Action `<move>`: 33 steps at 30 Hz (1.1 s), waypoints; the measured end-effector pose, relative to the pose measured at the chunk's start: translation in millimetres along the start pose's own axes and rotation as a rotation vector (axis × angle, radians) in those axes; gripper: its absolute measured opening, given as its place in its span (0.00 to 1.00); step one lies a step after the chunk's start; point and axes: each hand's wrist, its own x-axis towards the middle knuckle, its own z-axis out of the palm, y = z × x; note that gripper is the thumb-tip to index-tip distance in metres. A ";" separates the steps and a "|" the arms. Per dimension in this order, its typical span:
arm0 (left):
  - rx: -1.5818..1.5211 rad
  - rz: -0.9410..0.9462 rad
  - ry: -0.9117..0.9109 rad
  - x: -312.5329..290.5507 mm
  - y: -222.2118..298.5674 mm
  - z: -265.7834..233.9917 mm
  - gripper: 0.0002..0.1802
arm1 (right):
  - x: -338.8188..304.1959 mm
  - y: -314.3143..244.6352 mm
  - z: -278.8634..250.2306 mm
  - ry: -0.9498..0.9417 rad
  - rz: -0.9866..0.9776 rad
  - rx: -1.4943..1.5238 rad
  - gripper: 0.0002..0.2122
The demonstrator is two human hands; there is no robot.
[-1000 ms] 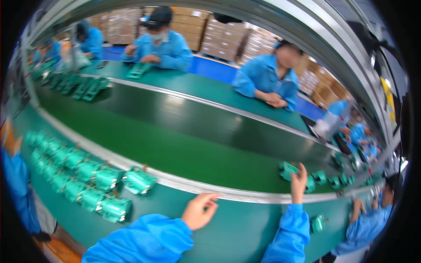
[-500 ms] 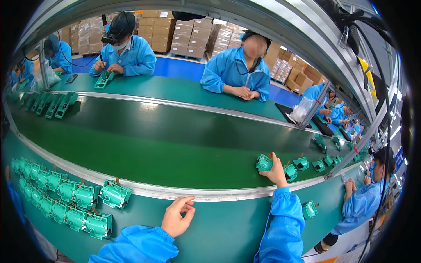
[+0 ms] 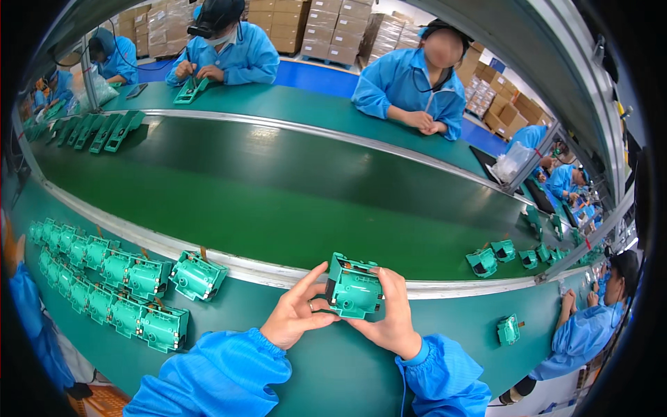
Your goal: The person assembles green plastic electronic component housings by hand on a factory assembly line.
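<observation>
A green plastic housing with dark parts along its upper and left edges is held up in front of me, over the near edge of the belt. My right hand grips its right side, thumb below and fingers at the top right. At the left side, my left hand has its thumb and fingers curved around the edge; a ring shows on one finger. On the bench to the left stand two rows of similar green housings, and one single housing sits near the rail.
The green conveyor belt runs across, edged by a metal rail. More housings lie on its right part, long green shells at the far left. Another housing rests on the bench to the right. Co-workers in blue sit opposite and at right.
My right hand has brought a housing from the belt back to the middle. My left hand has come to its left side. The view has shifted somewhat.
</observation>
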 end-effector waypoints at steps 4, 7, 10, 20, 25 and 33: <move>0.005 -0.027 -0.001 2.1 -0.3 -1.4 0.44 | -6.9 12.4 6.8 0.041 -0.012 0.018 0.39; 0.034 -0.027 0.020 1.1 0.9 -1.4 0.43 | -6.6 15.5 9.2 0.014 -0.093 0.015 0.39; 0.140 -0.034 0.042 3.5 -2.6 -6.7 0.42 | -9.6 19.5 11.7 0.018 -0.135 0.006 0.40; -0.030 -0.047 0.117 3.4 -0.7 -10.8 0.36 | -17.5 26.5 15.2 -0.070 0.326 0.687 0.40; 0.022 -0.040 0.150 3.1 0.4 -8.4 0.38 | -15.1 22.4 12.8 -0.071 0.287 0.752 0.39; 0.041 0.011 0.145 2.8 -1.6 -9.5 0.36 | -18.3 22.0 11.6 0.008 0.582 1.248 0.29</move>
